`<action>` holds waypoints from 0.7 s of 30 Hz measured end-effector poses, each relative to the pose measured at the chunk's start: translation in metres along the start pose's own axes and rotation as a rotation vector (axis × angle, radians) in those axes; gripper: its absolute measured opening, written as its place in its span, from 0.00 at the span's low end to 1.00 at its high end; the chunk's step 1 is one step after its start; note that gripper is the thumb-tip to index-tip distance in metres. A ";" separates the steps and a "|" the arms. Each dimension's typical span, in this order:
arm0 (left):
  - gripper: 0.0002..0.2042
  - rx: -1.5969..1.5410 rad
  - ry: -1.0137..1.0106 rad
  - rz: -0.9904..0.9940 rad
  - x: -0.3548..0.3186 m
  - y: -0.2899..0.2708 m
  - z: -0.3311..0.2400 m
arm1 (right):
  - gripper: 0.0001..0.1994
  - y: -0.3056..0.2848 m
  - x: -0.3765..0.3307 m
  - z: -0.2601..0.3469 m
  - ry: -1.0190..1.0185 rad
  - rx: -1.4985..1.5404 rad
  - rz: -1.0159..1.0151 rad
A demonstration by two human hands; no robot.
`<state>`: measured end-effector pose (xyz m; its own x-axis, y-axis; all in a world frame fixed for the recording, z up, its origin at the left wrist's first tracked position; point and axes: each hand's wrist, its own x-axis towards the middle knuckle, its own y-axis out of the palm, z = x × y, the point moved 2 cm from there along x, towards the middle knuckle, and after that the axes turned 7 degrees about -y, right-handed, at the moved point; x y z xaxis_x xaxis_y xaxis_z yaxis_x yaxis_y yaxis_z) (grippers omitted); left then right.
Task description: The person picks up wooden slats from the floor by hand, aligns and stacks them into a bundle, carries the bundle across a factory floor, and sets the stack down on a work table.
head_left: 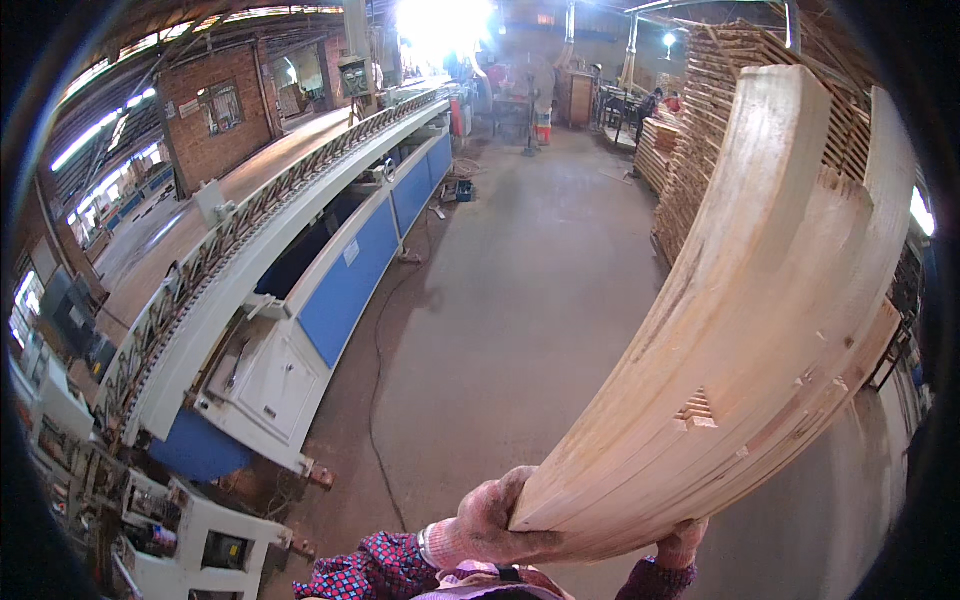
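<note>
A thick stack of pale wooden boards (725,310) rises from my chest toward the upper right, bent by the lens. The boards differ in length, and their far ends are uneven. Stepped notches show on the face of the stack near its lower part. Wearing a knit work glove, my left hand (490,522) grips the near left corner, its fingers going under the wood. My right hand (682,545), gloved as well, holds the near right underside; most of its fingers are hidden by the boards. Patterned sleeves cover both forearms.
A long white machine with blue panels (345,285) and a chain along its top runs down the left side. A dark cable (376,400) lies on the grey floor (500,300). Tall piles of stacked wood (705,130) stand at right. More equipment and a person are far back.
</note>
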<state>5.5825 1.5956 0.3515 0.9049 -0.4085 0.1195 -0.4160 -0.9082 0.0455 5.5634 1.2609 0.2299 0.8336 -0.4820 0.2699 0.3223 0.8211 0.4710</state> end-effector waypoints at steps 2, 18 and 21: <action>0.31 -0.014 -0.021 0.010 0.054 -0.025 0.015 | 0.34 0.022 0.048 -0.033 -0.055 -0.053 0.036; 0.32 0.049 -0.087 0.254 0.516 -0.223 0.038 | 0.47 0.185 0.416 -0.184 -0.080 -0.309 -0.075; 0.33 0.040 -0.068 0.265 0.596 -0.252 0.047 | 0.47 0.186 0.491 -0.231 -0.111 -0.360 -0.034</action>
<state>6.2312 1.5763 0.3648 0.7695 -0.6363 0.0553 -0.6364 -0.7712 -0.0175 6.1356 1.2473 0.2562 0.7722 -0.5251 0.3578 0.5027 0.8492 0.1616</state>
